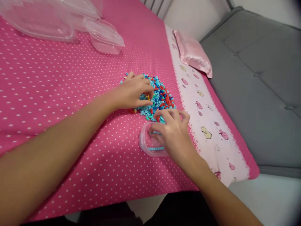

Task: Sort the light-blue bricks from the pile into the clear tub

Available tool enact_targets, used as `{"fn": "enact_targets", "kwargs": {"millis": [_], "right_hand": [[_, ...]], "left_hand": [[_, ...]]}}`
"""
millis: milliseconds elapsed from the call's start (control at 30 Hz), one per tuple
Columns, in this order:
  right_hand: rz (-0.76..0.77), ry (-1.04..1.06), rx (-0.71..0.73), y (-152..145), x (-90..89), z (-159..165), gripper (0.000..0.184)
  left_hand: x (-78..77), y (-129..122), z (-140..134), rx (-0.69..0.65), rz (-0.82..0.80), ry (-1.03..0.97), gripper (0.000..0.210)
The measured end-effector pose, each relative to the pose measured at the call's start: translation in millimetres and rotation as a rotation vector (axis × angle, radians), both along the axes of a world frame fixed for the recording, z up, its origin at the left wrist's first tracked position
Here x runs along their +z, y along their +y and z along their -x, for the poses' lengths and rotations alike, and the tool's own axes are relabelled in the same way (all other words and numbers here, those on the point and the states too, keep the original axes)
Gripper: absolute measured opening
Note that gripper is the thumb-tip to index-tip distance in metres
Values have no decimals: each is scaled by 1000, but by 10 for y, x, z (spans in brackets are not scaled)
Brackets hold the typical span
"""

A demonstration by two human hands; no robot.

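Observation:
A heap of small toy building bricks [162, 95], mostly light blue with some red, dark blue and green, lies on the pink bedspread. My left hand [135, 91] rests over its left side, with the fingers bent and a gap between thumb and forefinger. Just in front of the heap is a small clear plastic container [144, 144] with light blue bricks [156, 148] in a row inside. My right hand [172, 135] reaches over its right side. The thumb and forefinger come close together inside the rim, the other fingers spread; what they pinch, if anything, cannot be made out.
Several clear plastic containers or lids [105, 34] lie at the upper left of the polka-dot bedspread [70, 78]. A pink satin pillow [192, 53] and a grey padded headboard [254, 84] are to the right. The bed's edge [141, 197] runs close to me.

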State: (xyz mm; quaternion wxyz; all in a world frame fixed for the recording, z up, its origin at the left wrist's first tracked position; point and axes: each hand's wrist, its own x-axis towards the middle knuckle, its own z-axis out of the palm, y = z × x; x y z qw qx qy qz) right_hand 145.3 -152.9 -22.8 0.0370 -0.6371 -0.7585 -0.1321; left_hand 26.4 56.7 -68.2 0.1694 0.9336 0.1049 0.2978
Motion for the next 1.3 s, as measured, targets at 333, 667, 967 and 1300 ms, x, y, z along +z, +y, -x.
{"fn": "enact_targets", "kwargs": {"millis": [333, 667, 967, 1300], "right_hand": [[-72, -249, 220, 82, 41, -11, 24], [-48, -273, 295, 129, 71, -119, 30], [14, -95, 339, 145, 83, -175, 17], [165, 15, 350, 146, 36, -308, 17]], "left_hand": [[-39, -47, -51, -21, -28, 55, 24], [-18, -71, -53, -47, -20, 70, 28], [-5, -69, -63, -54, -5, 81, 27], [25, -71, -60, -49, -5, 103, 26]]}}
